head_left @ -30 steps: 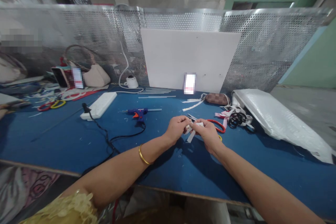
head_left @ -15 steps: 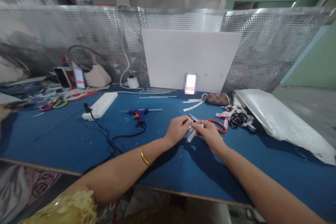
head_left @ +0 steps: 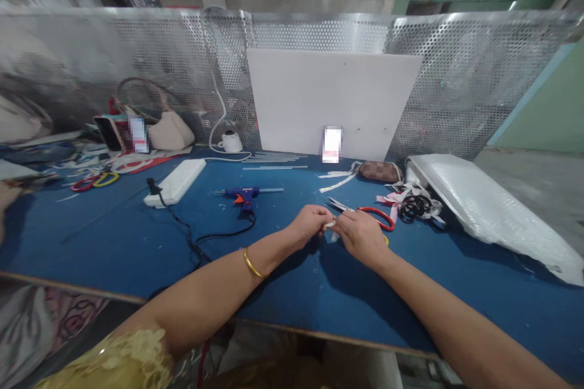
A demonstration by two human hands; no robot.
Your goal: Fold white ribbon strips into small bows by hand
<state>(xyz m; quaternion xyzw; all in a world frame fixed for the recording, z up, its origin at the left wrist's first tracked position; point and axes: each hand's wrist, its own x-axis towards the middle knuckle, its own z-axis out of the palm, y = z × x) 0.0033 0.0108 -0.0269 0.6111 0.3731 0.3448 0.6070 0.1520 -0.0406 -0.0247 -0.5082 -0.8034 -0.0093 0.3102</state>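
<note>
My left hand (head_left: 311, 223) and my right hand (head_left: 362, 236) meet over the blue table, fingertips pinched close together. Between them is a small piece of white ribbon (head_left: 330, 225), mostly covered by the fingers. Both hands grip it. Scissors with red and yellow handles (head_left: 376, 214) lie just beyond and partly beneath my right hand, their blades pointing left. To the left of my hands rests a blue glue gun (head_left: 245, 196) with a clear glue stick in its back end.
A white power strip (head_left: 176, 182) with a black plug and cable lies left. Behind are white ribbon strips (head_left: 340, 181), a checked pouch (head_left: 379, 171) and a propped phone (head_left: 332, 144). Hair ties (head_left: 415, 206) and a white plastic package (head_left: 483, 206) lie right. Another person's hand (head_left: 6, 197) shows far left.
The ribbon's loose end, which hung below my fingers, is now mostly drawn in under them. My right hand has turned over it, and more of the scissors' blades shows.
</note>
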